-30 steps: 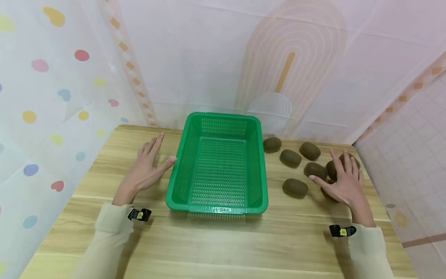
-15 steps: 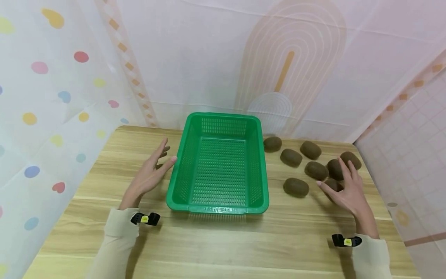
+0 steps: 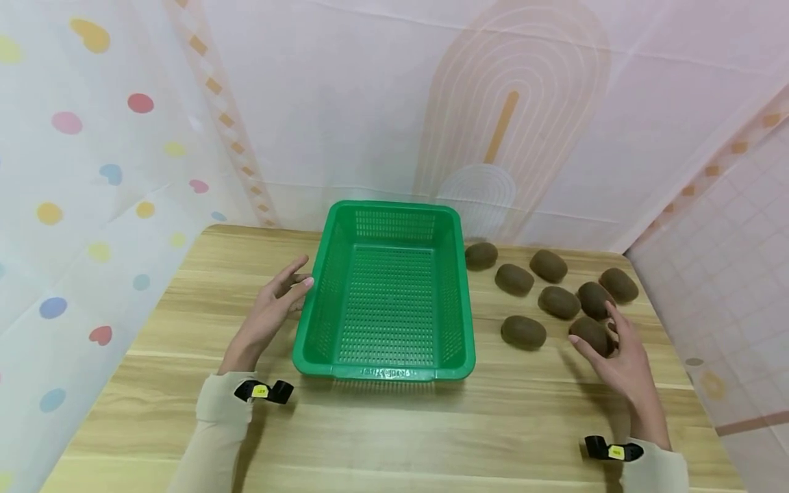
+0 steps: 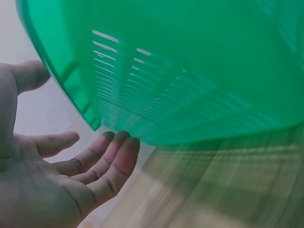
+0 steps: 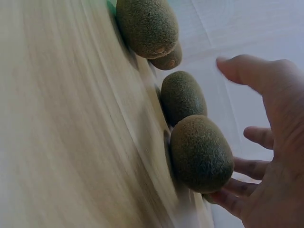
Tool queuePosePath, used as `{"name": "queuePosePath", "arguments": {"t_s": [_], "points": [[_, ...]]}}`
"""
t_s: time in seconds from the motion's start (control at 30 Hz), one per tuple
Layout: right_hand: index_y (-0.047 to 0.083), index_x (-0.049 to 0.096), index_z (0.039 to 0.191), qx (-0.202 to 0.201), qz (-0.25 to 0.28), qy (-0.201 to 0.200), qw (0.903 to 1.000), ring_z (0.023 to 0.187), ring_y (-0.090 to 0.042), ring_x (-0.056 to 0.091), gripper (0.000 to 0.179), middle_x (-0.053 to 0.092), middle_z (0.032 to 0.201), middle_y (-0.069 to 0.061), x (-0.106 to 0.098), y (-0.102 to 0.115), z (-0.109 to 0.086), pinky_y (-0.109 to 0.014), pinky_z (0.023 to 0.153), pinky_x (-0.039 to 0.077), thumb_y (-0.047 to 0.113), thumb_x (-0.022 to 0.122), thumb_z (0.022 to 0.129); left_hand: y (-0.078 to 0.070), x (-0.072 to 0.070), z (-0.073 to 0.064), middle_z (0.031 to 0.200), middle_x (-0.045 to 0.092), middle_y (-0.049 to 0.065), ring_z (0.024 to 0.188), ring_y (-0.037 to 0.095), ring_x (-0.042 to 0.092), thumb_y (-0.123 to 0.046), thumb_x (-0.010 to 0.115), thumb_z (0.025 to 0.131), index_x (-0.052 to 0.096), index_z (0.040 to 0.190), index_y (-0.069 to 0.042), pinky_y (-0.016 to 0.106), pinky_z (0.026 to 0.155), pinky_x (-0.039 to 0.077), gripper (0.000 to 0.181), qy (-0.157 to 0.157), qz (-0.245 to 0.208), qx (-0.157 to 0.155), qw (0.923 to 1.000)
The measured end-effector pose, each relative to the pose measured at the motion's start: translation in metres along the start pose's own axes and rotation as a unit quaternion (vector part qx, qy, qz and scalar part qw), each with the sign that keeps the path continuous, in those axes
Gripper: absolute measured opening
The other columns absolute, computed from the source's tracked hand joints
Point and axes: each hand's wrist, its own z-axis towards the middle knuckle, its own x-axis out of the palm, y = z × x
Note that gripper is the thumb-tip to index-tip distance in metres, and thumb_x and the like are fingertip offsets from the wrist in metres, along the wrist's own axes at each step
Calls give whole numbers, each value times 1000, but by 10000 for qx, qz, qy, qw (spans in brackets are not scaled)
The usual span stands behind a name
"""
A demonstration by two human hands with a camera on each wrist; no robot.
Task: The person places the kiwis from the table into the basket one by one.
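Note:
An upright green plastic basket (image 3: 382,374) with slotted walls stands mid-table. At its left side is my left hand (image 3: 266,311); the thumb meets the rim and the fingers extend along the outer wall, with fingertips at the slotted side (image 4: 116,90) in the left wrist view. Over on the right, my right hand (image 3: 625,363) reaches around the nearest kiwi (image 3: 590,335) with spread, bent fingers. In the right wrist view the thumb is apart from that kiwi (image 5: 202,154), while some fingers lie behind it, perhaps touching. Several more brown kiwis (image 3: 559,302) lie beyond.
Behind the wooden table (image 3: 382,438) hangs a pale printed cloth (image 3: 345,103). A dotted cloth (image 3: 80,274) closes off the left side and a checked one (image 3: 740,287) the right. One kiwi (image 3: 481,256) sits close against the basket's right rim.
My right hand has drawn back toward the near kiwi, lowering from above the farther ones, its fingers bending. My left hand has shifted closer to the basket's wall. Basket and kiwis look unmoved.

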Motion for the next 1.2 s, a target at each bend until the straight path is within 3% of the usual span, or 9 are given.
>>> {"name": "queuePosePath", "arguments": {"t_s": [0.17, 0.27, 0.33, 0.43, 0.63, 0.73, 0.8, 0.87, 1.2], "points": [[4, 22, 163, 285, -173, -24, 9994, 129, -57, 44, 90, 35, 154, -36, 1, -4, -6, -67, 97, 47, 36, 72, 96, -2, 2, -1, 138, 47, 6, 113, 10, 60, -45, 58, 104, 34, 162, -23, 19, 92, 58, 66, 23, -473, -42, 9989], [2, 32, 159, 353, -327, -139, 9987, 122, -52, 53, 83, 44, 149, -34, 3, -9, -7, -38, 92, 53, 35, 73, 96, -3, 2, 0, 127, 50, 1, 106, 7, 60, -37, 60, 104, 37, 161, -18, 20, 90, 59, 64, 61, -887, -7, 9960], [0, 36, 157, 403, -346, -209, 9984, 118, -51, 56, 78, 47, 145, -34, 4, -11, -8, -15, 83, 48, 32, 73, 96, -3, 3, 1, 124, 53, 1, 104, 6, 61, -30, 63, 104, 37, 160, -15, 19, 89, 59, 64, 97, -1140, -3, 9934], [-1, 40, 154, 500, -302, -271, 9979, 115, -52, 60, 73, 50, 142, -35, 5, -14, -9, 3, 70, 36, 31, 72, 97, -4, 3, 2, 122, 57, 1, 101, 5, 64, -19, 65, 102, 37, 160, -11, 19, 89, 60, 65, 161, -1457, -25, 9892], [2, 46, 152, 636, -203, -511, 9965, 111, -45, 65, 67, 53, 140, -32, 10, -15, -10, 4, 70, 37, 30, 71, 97, -2, 4, 3, 119, 62, 3, 97, 8, 68, -8, 67, 100, 35, 160, -5, 20, 84, 62, 68, 285, -2243, -56, 9741], [5, 49, 151, 592, -216, -629, 9960, 97, -14, 67, 66, 56, 139, -29, 13, -15, -8, 3, 70, 39, 30, 73, 96, -1, 4, 2, 116, 64, 2, 95, 8, 69, -4, 66, 99, 34, 159, -3, 20, 82, 62, 69, 275, -2547, -60, 9666], [6, 50, 151, 573, -192, -670, 9959, 90, 8, 57, 65, 56, 138, -29, 14, -15, -8, 3, 71, 40, 31, 73, 96, 0, 4, 2, 114, 66, 2, 94, 9, 69, -2, 66, 99, 33, 159, -1, 21, 80, 63, 69, 253, -2617, -53, 9648], [7, 51, 151, 597, -142, -713, 9956, 85, 21, 45, 65, 57, 138, -28, 14, -16, -7, 3, 71, 40, 30, 74, 95, 1, 5, 1, 114, 67, 1, 94, 9, 69, -2, 66, 99, 34, 159, -1, 21, 79, 63, 69, 236, -2635, -60, 9643], [8, 52, 149, 704, 52, -930, 9932, 84, 24, 43, 62, 58, 137, -28, 19, -15, -7, 5, 72, 40, 28, 74, 95, 0, 6, 3, 114, 65, 1, 95, 9, 68, -3, 67, 98, 34, 159, -3, 20, 81, 62, 70, 208, -2671, -121, 9634]]}}
